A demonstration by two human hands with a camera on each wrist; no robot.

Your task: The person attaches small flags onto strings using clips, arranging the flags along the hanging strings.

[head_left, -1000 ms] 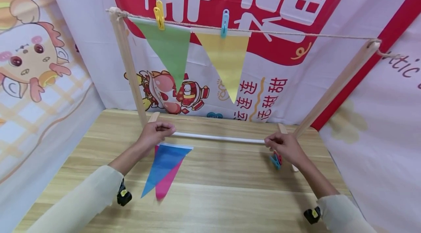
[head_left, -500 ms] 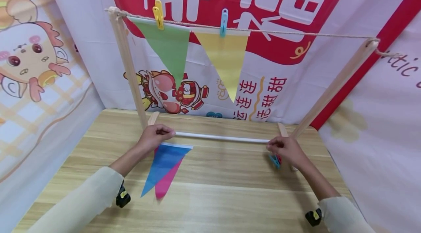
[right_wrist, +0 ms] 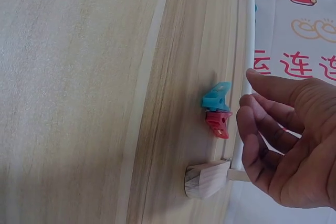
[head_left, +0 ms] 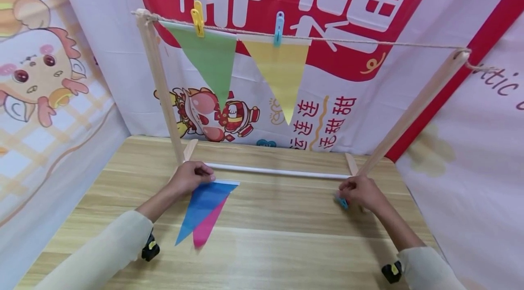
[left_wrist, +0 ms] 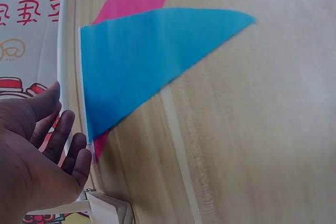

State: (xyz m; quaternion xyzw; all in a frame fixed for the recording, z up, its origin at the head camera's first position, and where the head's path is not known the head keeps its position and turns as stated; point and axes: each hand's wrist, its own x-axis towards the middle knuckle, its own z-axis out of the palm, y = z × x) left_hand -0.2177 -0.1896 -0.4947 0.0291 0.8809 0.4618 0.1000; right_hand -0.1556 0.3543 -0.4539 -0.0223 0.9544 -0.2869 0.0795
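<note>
Left hand (head_left: 189,178), 10 o'clock over the bench (head_left: 294,235): fingers loosely apart, grip bare. Blue pennant (head_left: 204,201) lies at its 5 o'clock; contact with the white edge unclear. Pink pennant (head_left: 208,227) partly beneath. Both look light, limp, easily creased; top edge likely the best hold.

Right hand (head_left: 361,191), 2 o'clock: grip relaxed, thumb and fingers parted, nothing held. Blue clip (right_wrist: 216,97) and red clip (right_wrist: 218,124) sit together at its 8 o'clock. Probably light, stiff, smooth; pinch by the handles.

White rod (head_left: 278,172) farther off, toward 12. No containers seen.
</note>
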